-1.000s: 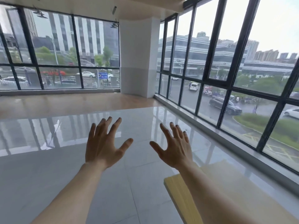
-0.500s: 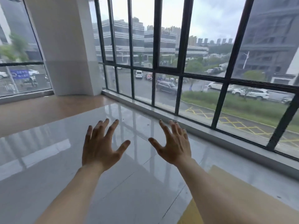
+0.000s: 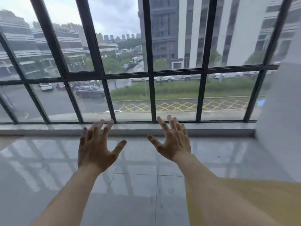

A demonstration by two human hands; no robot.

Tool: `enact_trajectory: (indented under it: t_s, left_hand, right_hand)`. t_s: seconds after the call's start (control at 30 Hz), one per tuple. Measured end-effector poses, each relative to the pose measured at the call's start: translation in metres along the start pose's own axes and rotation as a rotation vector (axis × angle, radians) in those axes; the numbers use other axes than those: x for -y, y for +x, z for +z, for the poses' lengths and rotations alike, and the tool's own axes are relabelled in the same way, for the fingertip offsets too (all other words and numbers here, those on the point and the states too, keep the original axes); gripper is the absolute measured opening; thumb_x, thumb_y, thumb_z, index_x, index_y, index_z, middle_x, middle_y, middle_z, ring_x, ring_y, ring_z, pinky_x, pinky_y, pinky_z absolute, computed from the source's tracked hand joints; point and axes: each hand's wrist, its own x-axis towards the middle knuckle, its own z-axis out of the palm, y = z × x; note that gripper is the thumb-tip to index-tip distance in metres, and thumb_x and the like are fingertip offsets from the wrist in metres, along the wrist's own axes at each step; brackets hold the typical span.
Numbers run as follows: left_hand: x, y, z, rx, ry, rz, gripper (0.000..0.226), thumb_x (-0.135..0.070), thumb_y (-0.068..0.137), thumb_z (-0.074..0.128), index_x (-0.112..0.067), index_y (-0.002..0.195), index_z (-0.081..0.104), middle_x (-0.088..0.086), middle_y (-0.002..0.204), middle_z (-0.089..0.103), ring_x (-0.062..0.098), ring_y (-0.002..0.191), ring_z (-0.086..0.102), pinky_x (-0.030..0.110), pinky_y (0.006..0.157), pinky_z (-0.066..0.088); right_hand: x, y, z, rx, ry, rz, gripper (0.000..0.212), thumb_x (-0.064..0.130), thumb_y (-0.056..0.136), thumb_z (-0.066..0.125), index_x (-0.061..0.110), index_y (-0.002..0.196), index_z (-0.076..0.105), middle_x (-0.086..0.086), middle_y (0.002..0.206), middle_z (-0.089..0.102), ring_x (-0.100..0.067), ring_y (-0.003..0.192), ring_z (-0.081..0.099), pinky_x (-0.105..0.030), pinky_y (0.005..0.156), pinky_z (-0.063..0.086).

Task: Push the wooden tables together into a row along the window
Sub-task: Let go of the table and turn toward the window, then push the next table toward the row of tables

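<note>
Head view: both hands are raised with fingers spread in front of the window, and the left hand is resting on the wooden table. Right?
Not quite. In the head view the left hand touches nothing; it is raised over bare floor. The wooden table lies at the lower right, under the right forearm. Both hands, including the right hand, are raised and spread before the window.

The window (image 3: 146, 62) runs across the far side, with its sill (image 3: 48, 128) below it and the floor (image 3: 138, 185) in front. Both hands hang over the floor, left hand (image 3: 96, 150) left of right hand (image 3: 173, 142), apart. A wooden table (image 3: 260, 201) lies at lower right, beneath the right forearm. A column (image 3: 283, 119) stands at the right edge beside the window.
</note>
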Motion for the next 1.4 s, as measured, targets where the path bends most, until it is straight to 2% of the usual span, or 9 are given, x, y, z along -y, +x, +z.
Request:
enact_trajectory:
  t_s: [0.1, 0.23, 0.33, 0.53, 0.77, 0.97, 1.17, 1.4]
  left_hand:
    - [0.002, 0.016, 0.015, -0.025, -0.042, 0.035, 0.089, -0.084, 0.083, 0.034, -0.035, 0.158, 0.03, 0.006, 0.166, 0.033, 0.03, 0.154, 0.024, 0.05, 0.128, 0.01]
    - [-0.017, 0.091, 0.085, 0.106, -0.177, 0.243, 0.09, -0.084, 0.083, 0.034, -0.036, 0.159, 0.028, 0.007, 0.166, 0.032, 0.03, 0.155, 0.024, 0.05, 0.129, 0.007]
    - [-0.032, 0.127, 0.133, 0.144, -0.263, 0.404, 0.09, -0.084, 0.083, 0.034, -0.035, 0.159, 0.03, 0.007, 0.165, 0.034, 0.03, 0.154, 0.025, 0.051, 0.128, 0.008]
    - [-0.094, 0.152, 0.184, 0.276, -0.44, 0.714, 0.091, -0.084, 0.084, 0.031, -0.032, 0.158, 0.032, 0.008, 0.165, 0.035, 0.029, 0.155, 0.025, 0.052, 0.128, 0.01]
    - [-0.183, 0.097, 0.22, 0.418, -0.627, 1.012, 0.088, -0.083, 0.085, 0.036, -0.034, 0.158, 0.033, 0.008, 0.164, 0.037, 0.028, 0.155, 0.025, 0.049, 0.128, 0.008]
    - [-0.224, 0.021, 0.267, 0.521, -0.675, 1.195, 0.087, -0.083, 0.086, 0.037, -0.034, 0.159, 0.031, 0.007, 0.166, 0.033, 0.026, 0.157, 0.021, 0.048, 0.129, 0.006]
    - [-0.229, -0.047, 0.327, 0.626, -0.679, 1.345, 0.088, -0.083, 0.087, 0.036, -0.035, 0.16, 0.028, 0.005, 0.167, 0.031, 0.025, 0.157, 0.019, 0.049, 0.129, 0.007]
    - [-0.203, -0.115, 0.416, 0.705, -0.65, 1.49, 0.087, -0.081, 0.089, 0.037, -0.035, 0.161, 0.024, 0.006, 0.169, 0.027, 0.026, 0.159, 0.015, 0.05, 0.129, 0.005]
  right_hand:
    - [-0.005, 0.007, -0.003, 0.004, -0.026, 0.017, 0.09, 0.085, 0.087, 0.029, 0.041, 0.163, 0.013, -0.007, 0.174, 0.008, -0.028, 0.16, 0.004, -0.051, 0.129, 0.006]
    - [-0.042, 0.029, 0.009, -0.073, -0.097, 0.272, 0.088, 0.085, 0.087, 0.03, 0.042, 0.163, 0.015, -0.006, 0.174, 0.01, -0.028, 0.16, 0.005, -0.051, 0.128, 0.008]
    - [-0.058, 0.026, 0.012, -0.105, -0.17, 0.442, 0.086, 0.083, 0.089, 0.033, 0.042, 0.162, 0.015, -0.004, 0.174, 0.008, -0.026, 0.16, 0.003, -0.049, 0.128, 0.004]
    - [-0.068, -0.024, 0.009, -0.188, -0.275, 0.819, 0.086, 0.083, 0.091, 0.033, 0.042, 0.163, 0.012, -0.005, 0.175, 0.004, -0.023, 0.16, -0.003, -0.047, 0.129, -0.002]
    - [-0.081, -0.134, 0.008, -0.313, -0.351, 1.173, 0.086, 0.083, 0.091, 0.031, 0.042, 0.164, 0.012, -0.003, 0.175, 0.002, -0.025, 0.16, -0.001, -0.049, 0.128, -0.001]
    - [-0.093, -0.225, 0.052, -0.324, -0.356, 1.429, 0.087, 0.084, 0.091, 0.028, 0.041, 0.164, 0.01, -0.003, 0.175, 0.0, -0.025, 0.16, -0.002, -0.05, 0.129, 0.0]
    - [-0.092, -0.282, 0.124, -0.319, -0.357, 1.596, 0.091, 0.088, 0.088, 0.021, 0.039, 0.164, 0.01, -0.003, 0.175, -0.001, -0.027, 0.16, -0.001, -0.051, 0.129, 0.001]
    - [-0.091, -0.328, 0.245, -0.269, -0.395, 1.751, 0.091, 0.089, 0.089, 0.019, 0.038, 0.164, 0.015, -0.006, 0.174, 0.005, -0.03, 0.16, 0.003, -0.053, 0.129, 0.002]
